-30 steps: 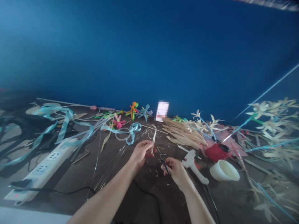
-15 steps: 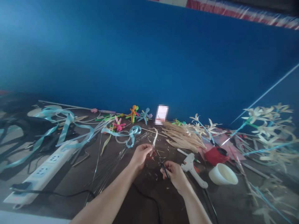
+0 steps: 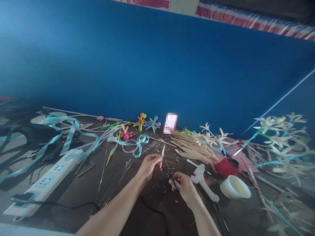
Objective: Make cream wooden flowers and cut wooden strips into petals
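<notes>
Over the middle of the dark table, my left hand [image 3: 150, 166] pinches a narrow, pale strip of dried husk [image 3: 162, 151] between thumb and fingers. The strip stands upward, slightly curved. My right hand [image 3: 181, 184] is closed on black-handled scissors [image 3: 173, 179], whose blades point up and left toward the strip. A small gap lies between the blades and the strip. Thin offcuts [image 3: 161, 188] lie scattered on the table below both hands. Beyond the right hand is a pile of tan dried husks [image 3: 193, 146].
A white glue gun [image 3: 203, 182] lies right of my right hand, near a white cup [image 3: 235, 187] and a red container [image 3: 227, 167]. Husk flowers [image 3: 270, 127] stand far right. Thin wires [image 3: 123, 170], blue ribbon [image 3: 140, 144] and a power strip [image 3: 46, 180] are left.
The strip in my left hand has turned, showing a narrower, straighter side. The scissors stay in my right hand, nearly in place. The view has tipped slightly upward.
</notes>
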`<state>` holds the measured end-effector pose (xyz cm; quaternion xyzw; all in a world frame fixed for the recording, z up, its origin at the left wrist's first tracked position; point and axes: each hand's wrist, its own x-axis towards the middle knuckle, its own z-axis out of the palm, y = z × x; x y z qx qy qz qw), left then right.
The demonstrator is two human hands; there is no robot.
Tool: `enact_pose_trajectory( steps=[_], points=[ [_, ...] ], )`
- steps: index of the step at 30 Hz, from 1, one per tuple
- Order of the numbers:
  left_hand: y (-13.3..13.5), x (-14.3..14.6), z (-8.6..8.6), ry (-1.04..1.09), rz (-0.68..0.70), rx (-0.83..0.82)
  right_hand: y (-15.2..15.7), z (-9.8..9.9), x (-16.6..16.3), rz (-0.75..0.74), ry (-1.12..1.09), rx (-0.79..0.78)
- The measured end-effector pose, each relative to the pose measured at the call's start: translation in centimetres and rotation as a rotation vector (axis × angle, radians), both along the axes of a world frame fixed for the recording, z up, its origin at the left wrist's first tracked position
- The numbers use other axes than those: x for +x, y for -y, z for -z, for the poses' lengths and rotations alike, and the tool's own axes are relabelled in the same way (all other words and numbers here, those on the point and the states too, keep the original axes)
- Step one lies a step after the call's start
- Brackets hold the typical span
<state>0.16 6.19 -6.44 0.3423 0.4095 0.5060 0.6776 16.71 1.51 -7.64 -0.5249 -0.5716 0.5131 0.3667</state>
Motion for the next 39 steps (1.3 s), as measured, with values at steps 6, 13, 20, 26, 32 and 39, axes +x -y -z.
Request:
enact_pose_trajectory(
  steps=[6, 13, 20, 26, 32, 39],
  points=[
    [-0.06, 0.1, -0.12, -0.003, -0.009, -0.016, -0.08, 0.49, 0.19, 0.001, 0.019, 0.003],
    [-0.27, 0.12, 0.41, -0.029, -0.02, -0.013, -0.05, 0.23, 0.2, -0.006, 0.011, 0.001],
    [-0.36, 0.08, 0.39, -0.038, -0.026, -0.016, 0.0, 0.44, 0.19, -0.008, 0.002, -0.002],
    [-0.31, 0.03, 0.31, -0.033, -0.025, 0.016, 0.04, 0.38, 0.14, -0.002, -0.011, -0.009],
    [-0.3, 0.0, 0.27, -0.05, -0.022, 0.018, 0.1, 0.05, 0.11, 0.003, -0.007, -0.013],
    [-0.2, -0.04, 0.21, -0.042, -0.034, 0.033, 0.13, 0.2, 0.1, -0.001, -0.031, -0.028]
  ],
)
